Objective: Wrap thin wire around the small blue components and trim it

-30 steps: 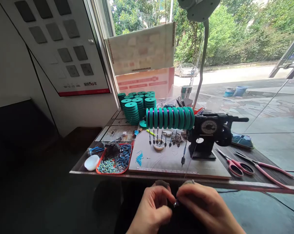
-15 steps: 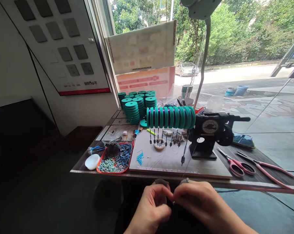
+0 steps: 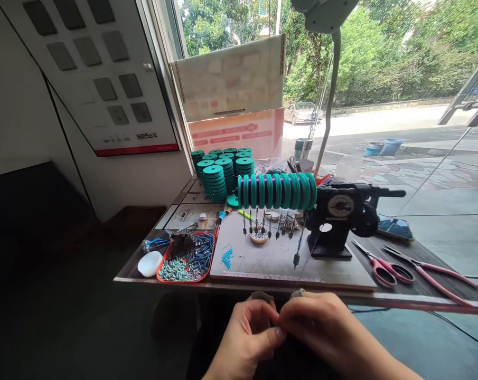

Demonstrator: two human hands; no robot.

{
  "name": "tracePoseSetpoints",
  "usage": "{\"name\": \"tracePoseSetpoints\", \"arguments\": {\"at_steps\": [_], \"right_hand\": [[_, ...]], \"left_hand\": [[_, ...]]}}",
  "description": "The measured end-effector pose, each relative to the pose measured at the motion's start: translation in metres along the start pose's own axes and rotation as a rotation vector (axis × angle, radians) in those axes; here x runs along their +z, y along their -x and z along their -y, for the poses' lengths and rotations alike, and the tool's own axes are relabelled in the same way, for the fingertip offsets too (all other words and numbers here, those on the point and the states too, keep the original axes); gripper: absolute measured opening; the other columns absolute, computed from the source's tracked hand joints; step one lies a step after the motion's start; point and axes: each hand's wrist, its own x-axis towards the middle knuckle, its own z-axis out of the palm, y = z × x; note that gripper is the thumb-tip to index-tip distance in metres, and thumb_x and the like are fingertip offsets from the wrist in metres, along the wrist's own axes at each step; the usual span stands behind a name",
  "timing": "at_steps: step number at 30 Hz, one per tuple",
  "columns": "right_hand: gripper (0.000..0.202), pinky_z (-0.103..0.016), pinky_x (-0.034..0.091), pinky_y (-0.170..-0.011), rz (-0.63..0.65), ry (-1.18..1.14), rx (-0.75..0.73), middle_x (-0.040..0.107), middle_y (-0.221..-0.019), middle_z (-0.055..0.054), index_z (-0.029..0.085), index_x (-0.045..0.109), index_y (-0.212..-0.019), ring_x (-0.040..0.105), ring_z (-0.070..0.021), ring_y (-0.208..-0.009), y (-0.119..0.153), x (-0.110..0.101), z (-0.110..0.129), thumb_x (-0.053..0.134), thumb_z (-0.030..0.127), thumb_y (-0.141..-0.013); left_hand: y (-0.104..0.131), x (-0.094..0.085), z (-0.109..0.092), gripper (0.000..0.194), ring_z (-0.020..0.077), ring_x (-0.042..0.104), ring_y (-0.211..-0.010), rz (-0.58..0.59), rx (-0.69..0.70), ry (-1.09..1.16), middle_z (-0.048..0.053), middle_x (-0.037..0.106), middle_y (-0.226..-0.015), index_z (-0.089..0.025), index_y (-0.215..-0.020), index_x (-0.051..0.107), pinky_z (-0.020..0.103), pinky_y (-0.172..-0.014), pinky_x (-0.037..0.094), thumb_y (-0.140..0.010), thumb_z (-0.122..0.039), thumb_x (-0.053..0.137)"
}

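My left hand [image 3: 249, 333] and my right hand [image 3: 326, 324] meet fingertip to fingertip just below the table's front edge. Both are closed in a pinch, with grey coverings on some fingers. A thin purplish line [image 3: 309, 262] runs down from the black hand-cranked winder [image 3: 329, 221] to my right fingers. Whatever sits between the left fingertips is too small and hidden to make out. On the winder's shaft is a row of green foam spools [image 3: 278, 191]. Small dark weights [image 3: 296, 259] on short stems hang below or in front of them.
A red tray [image 3: 213, 258] of small metal and coloured parts lies left, beside a white cup [image 3: 150, 263]. Stacked green spools [image 3: 215, 182] stand behind. Scissors [image 3: 385, 266] and pink-handled pliers [image 3: 432, 272] lie right. Blue tubes [image 3: 226, 257] rest on the board [image 3: 270, 266].
My left thumb has moved up and right, closing toward the other fingertips. Both hands stay together in nearly the same place. The view has shifted very slightly.
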Motion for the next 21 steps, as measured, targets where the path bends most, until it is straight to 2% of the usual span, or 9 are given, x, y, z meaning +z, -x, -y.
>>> {"name": "tracePoseSetpoints", "arguments": {"at_steps": [2,6,11,17,21], "right_hand": [[0.013,-0.014,0.039,-0.049,-0.022,-0.012,0.017,0.063,-0.059,0.002,0.019,0.065,-0.074,0.054,-0.0083,-0.051,0.003,0.0,0.001,0.056,0.023,-0.083],[0.013,-0.016,0.042,-0.053,-0.176,-0.051,0.062,0.065,-0.066,0.002,0.021,0.064,-0.084,0.057,-0.0099,-0.054,0.018,0.007,-0.003,0.053,0.028,-0.083],[0.014,-0.015,0.044,-0.057,-0.033,-0.252,0.157,0.068,-0.07,0.002,0.021,0.067,-0.084,0.062,-0.0107,-0.06,0.029,0.029,-0.014,0.053,0.024,-0.082],[0.024,-0.023,0.048,-0.064,-0.154,-0.46,0.247,0.07,-0.073,-0.004,0.018,0.069,-0.08,0.065,-0.0175,-0.068,0.028,0.047,-0.016,0.056,0.038,-0.081],[0.03,-0.024,0.048,-0.059,-0.186,-0.459,0.331,0.067,-0.066,-0.004,0.016,0.068,-0.072,0.062,-0.0173,-0.063,0.03,0.046,-0.014,0.055,0.042,-0.08]], "left_hand": [[-0.001,-0.001,0.001,0.028,0.0066,0.04,-0.054,0.008,-0.012,0.03,-0.002,0.05,-0.069,-0.015,-0.064,0.066,0.016,-0.041,0.024,-0.049,-0.031,0.083],[-0.005,0.001,0.003,0.025,0.005,0.039,-0.052,0.066,-0.065,0.206,-0.002,0.05,-0.068,-0.014,-0.057,0.066,0.016,-0.038,0.019,-0.046,-0.027,0.084],[-0.005,0.004,0.007,0.025,0.0039,0.043,-0.051,0.048,-0.164,0.351,-0.002,0.052,-0.072,-0.015,-0.055,0.067,0.015,-0.039,0.022,-0.04,-0.022,0.086],[-0.006,0.004,0.013,0.022,0.0058,0.049,-0.056,0.064,-0.121,0.388,-0.002,0.053,-0.073,-0.016,-0.055,0.068,0.017,-0.048,0.034,-0.043,-0.022,0.086],[-0.006,0.005,0.013,0.021,0.005,0.045,-0.055,0.059,-0.051,0.344,-0.003,0.05,-0.067,-0.016,-0.054,0.067,0.016,-0.048,0.032,-0.046,-0.022,0.085]]}}
